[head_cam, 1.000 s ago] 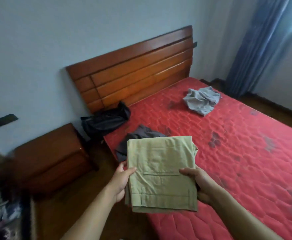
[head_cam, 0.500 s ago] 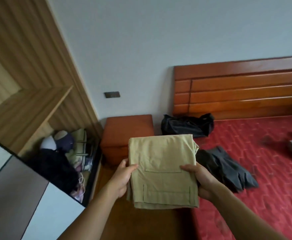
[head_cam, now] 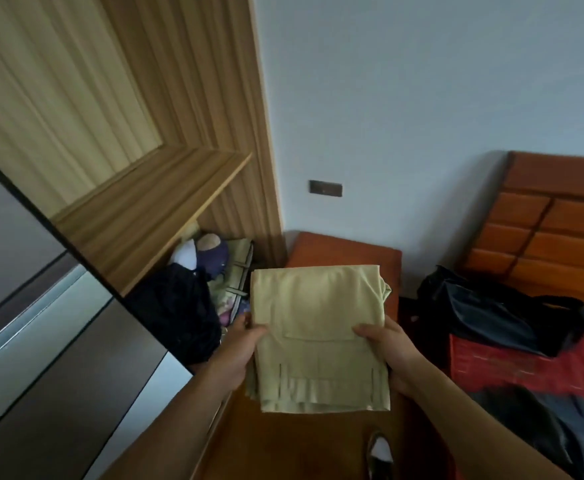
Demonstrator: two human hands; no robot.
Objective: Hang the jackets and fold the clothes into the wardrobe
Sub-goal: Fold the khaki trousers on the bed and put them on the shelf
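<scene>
I hold a folded khaki pair of trousers flat in front of me, at mid-frame. My left hand grips its left edge and my right hand grips its right edge, thumbs on top. The open wardrobe stands at the left, with a bare wooden shelf above and a heap of dark and coloured clothes in the compartment below. A dark grey garment lies on the red mattress at the lower right.
A grey sliding wardrobe door covers the lower left. A brown bedside cabinet stands behind the trousers. A black bag rests by the wooden headboard. My foot shows on the wooden floor.
The view has swung left from the bed towards the wardrobe, which now fills the left side. Both hands keep the same hold on the folded trousers.
</scene>
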